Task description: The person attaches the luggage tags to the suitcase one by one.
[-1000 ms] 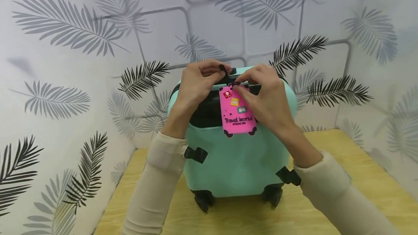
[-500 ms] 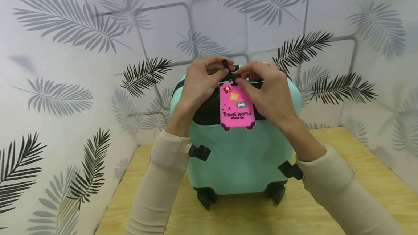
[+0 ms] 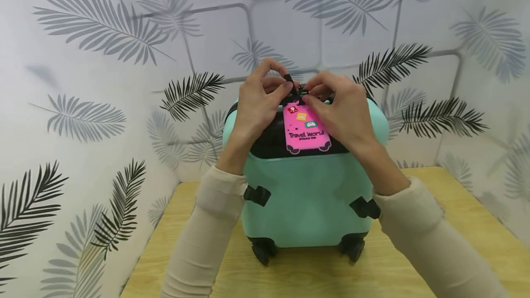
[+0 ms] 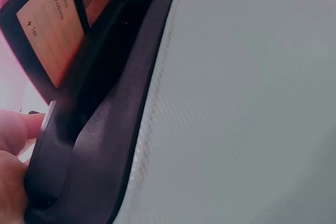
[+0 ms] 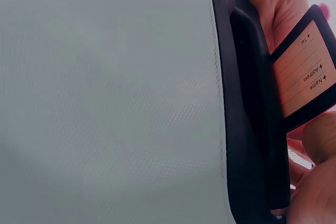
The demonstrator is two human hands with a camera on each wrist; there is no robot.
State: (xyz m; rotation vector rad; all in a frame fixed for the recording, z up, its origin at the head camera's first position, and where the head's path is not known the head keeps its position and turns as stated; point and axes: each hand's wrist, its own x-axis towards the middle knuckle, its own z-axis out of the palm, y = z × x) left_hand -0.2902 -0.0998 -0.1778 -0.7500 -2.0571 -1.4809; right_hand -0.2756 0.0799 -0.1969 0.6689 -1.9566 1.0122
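Pinching the black strap (image 3: 292,85) with left fingers (image 3: 283,89) and at the pink tag's (image 3: 307,128) top with right fingers (image 3: 313,103), so feed slowly, no yanking.

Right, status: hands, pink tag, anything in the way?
Left hand pinches black strap. Right hand pinches at top of pink tag. Tag in front of mint suitcase, "Travel World" side to head camera. No obstruction visible.

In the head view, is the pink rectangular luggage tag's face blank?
No, the pink luggage tag shows dark "Travel World" lettering below coloured patches.
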